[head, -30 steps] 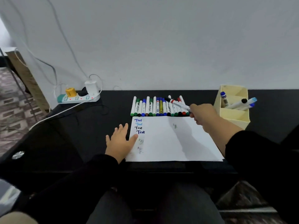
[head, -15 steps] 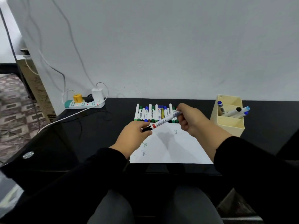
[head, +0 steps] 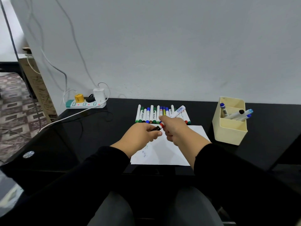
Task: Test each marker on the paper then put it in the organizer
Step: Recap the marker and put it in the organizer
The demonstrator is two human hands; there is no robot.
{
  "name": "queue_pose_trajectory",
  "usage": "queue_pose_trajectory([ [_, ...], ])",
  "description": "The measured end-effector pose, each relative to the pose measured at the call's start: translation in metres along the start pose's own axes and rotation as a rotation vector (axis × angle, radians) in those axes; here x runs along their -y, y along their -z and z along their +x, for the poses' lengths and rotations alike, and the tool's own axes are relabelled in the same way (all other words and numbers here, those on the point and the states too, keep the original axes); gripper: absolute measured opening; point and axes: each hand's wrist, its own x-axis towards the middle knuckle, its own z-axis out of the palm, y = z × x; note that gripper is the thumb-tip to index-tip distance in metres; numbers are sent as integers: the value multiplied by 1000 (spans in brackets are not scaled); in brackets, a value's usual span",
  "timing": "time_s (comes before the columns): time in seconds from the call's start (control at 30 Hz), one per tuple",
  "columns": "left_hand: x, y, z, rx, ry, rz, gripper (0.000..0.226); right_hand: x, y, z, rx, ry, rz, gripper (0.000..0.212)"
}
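My right hand (head: pixel 175 128) grips the white barrel of a marker (head: pixel 178 111) that has a red band, tilted up to the right above the paper (head: pixel 164 154). My left hand (head: pixel 143 135) pinches the marker's black cap (head: pixel 157 128) at its lower end. The white paper lies on the black desk with faint scribbles at its left, partly hidden by both hands. A row of several markers (head: pixel 151 115) lies just beyond the paper. The cream organizer (head: pixel 229 129) stands at the right, holding several markers.
A power strip (head: pixel 85 104) with plugs and white cables sits at the back left of the black desk (head: pixel 97 136). A grey wall rises right behind the marker row. The desk's left edge drops to a patterned floor.
My right hand lifted the marker from the row and brought it over the paper. My left hand left the paper's edge and closed on the marker's cap end.
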Motion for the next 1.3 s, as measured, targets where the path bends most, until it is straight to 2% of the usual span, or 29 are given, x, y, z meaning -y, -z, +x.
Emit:
queue_pose_trajectory([
  [0.13,-6,5,-2,40,48,-26,22,-3,1,5,55,66,-6,26],
  [0.3,-1,8,-8,156,149,-359,20,-11,-1,11,178,125,79,28],
  [0.43,5,10,-7,146,238,-425,22,-12,-10,11,165,94,46,27],
  [0.5,5,10,-7,80,240,-321,23,-10,-17,11,118,67,-15,24],
  [0.6,5,8,-5,-39,166,-1,28,-5,-27,11,56,31,-64,20],
  [0.63,5,8,-6,-64,146,33,29,-4,-29,12,55,24,-61,19],
  [0.8,12,19,-9,35,228,-365,25,-1,-34,14,136,31,-26,21],
  [0.87,13,18,-8,-3,214,-273,26,-3,-41,18,119,6,-36,20],
  [1.0,21,20,-17,-105,62,314,26,-5,-23,40,-48,-53,30,14],
  [1.1,31,31,-23,-172,120,260,35,-8,-3,49,-94,-111,53,21],
  [1.2,35,33,-18,-160,135,262,32,-11,-14,43,-21,-128,90,21],
  [1.3,41,30,-11,-152,145,281,31,-19,-25,41,20,-82,137,30],
])
